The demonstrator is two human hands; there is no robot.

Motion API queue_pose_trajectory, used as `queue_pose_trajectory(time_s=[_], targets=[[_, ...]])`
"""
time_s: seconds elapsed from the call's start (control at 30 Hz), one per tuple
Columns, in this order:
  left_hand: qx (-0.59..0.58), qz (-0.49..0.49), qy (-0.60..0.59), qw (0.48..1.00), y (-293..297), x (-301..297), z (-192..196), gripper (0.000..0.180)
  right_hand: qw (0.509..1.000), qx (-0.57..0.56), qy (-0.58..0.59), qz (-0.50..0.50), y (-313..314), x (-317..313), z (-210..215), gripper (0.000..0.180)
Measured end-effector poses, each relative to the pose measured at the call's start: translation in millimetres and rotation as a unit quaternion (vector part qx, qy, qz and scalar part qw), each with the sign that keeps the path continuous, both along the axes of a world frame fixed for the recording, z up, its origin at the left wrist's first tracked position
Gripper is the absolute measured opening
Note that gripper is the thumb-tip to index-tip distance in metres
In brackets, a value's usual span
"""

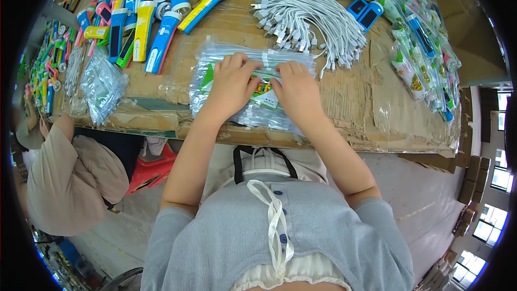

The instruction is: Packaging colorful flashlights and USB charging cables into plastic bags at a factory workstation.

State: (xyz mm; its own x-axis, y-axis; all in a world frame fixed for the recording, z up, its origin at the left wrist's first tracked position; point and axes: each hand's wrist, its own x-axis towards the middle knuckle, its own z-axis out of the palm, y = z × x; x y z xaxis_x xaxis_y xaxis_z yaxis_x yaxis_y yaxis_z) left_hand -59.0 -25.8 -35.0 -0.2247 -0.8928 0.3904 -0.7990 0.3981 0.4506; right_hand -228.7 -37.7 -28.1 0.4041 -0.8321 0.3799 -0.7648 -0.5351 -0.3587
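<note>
My left hand (232,82) and my right hand (295,89) rest side by side on a stack of clear plastic bags (215,56) with green printed cards inside, lying on the cardboard-covered table (366,108). Both hands pinch the upper edge of the top bag, where a white strip shows between the fingers. Just beyond the bags lies a bundle of white charging cables (309,19).
Several blue, yellow and green flashlights (153,21) lie at the table's far left and along the back. Bagged flashlights (425,48) are piled at the right. A smaller heap of clear bags (102,83) sits at the left edge. Another person (64,178) sits at lower left.
</note>
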Motion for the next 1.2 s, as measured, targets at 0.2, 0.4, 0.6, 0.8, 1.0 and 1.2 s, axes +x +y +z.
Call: queue_pose_trajectory(time_s=[0.2,0.4,0.6,0.8,1.0,1.2], targets=[[0.002,-0.039,-0.025,0.999,-11,1,2,0.019,0.999,0.016,-0.011,0.040,-12,11,-5,0.016],[-0.046,-0.003,0.065,0.997,-10,1,-9,0.013,0.998,-0.045,0.046,0.027,2,-20,24,0.012],[-0.092,-0.050,0.060,0.993,-13,0,-3,0.013,0.990,0.128,0.002,0.051,-7,-25,39,0.014],[-0.103,-0.030,0.044,0.993,-7,-5,-10,0.015,0.983,0.158,0.027,0.086,-33,3,21,0.015],[-0.107,-0.024,0.042,0.993,-5,-2,-3,0.015,0.966,0.206,0.008,0.156,-40,0,29,0.015],[-0.124,-0.032,0.044,0.991,-13,-1,-4,0.015,0.967,0.177,0.020,0.180,-53,1,20,0.016]])
